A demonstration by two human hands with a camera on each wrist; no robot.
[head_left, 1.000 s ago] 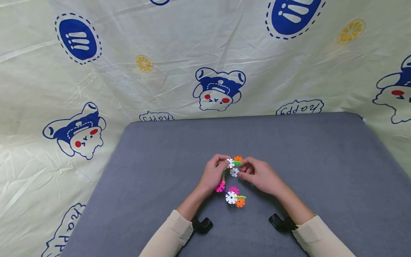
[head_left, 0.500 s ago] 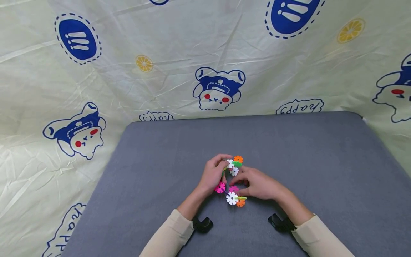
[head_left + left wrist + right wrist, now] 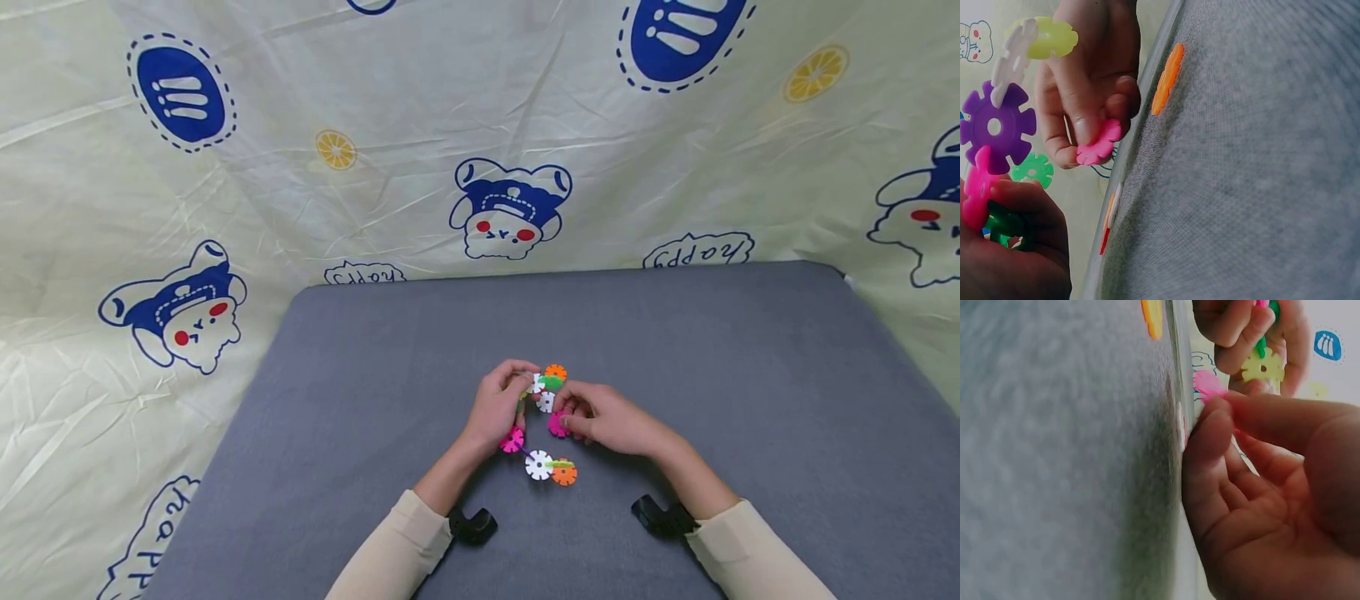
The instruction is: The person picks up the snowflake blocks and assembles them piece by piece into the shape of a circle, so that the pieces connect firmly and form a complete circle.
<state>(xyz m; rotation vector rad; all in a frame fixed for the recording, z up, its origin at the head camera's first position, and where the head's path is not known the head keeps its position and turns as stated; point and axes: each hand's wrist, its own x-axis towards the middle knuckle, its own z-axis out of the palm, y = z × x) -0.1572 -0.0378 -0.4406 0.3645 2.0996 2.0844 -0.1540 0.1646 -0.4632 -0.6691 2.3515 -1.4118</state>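
A: Nearest to the body?
B: A near orange disc (image 3: 565, 473), loose on the grey table (image 3: 375, 375), below one end of the chain (image 3: 1005, 114).
A: And the chain?
B: Raised off the table: yellow disc (image 3: 1058, 37), white disc (image 3: 1013, 60), purple disc (image 3: 982, 142), linked pink disc (image 3: 977, 195), dark green disc (image 3: 1000, 220) and more. Gripped by the left hand (image 3: 495, 408), fingers curled round, hiding some joints.
A: Right hand (image 3: 615, 418)?
B: Thumb and fingertips closed in a pinch on a separate pink disc (image 3: 558, 425), near the chain, apart from it.
A: Beyond?
B: A loose white disc (image 3: 546, 402) and a far orange disc (image 3: 556, 372) on the table; then patterned cloth (image 3: 360, 200).
A: Progress?
B: Seemingly well along: at least five discs joined. Left unjoined, apparently: the pinched pink disc and those loose on the table. Exact count: impossible to tell.
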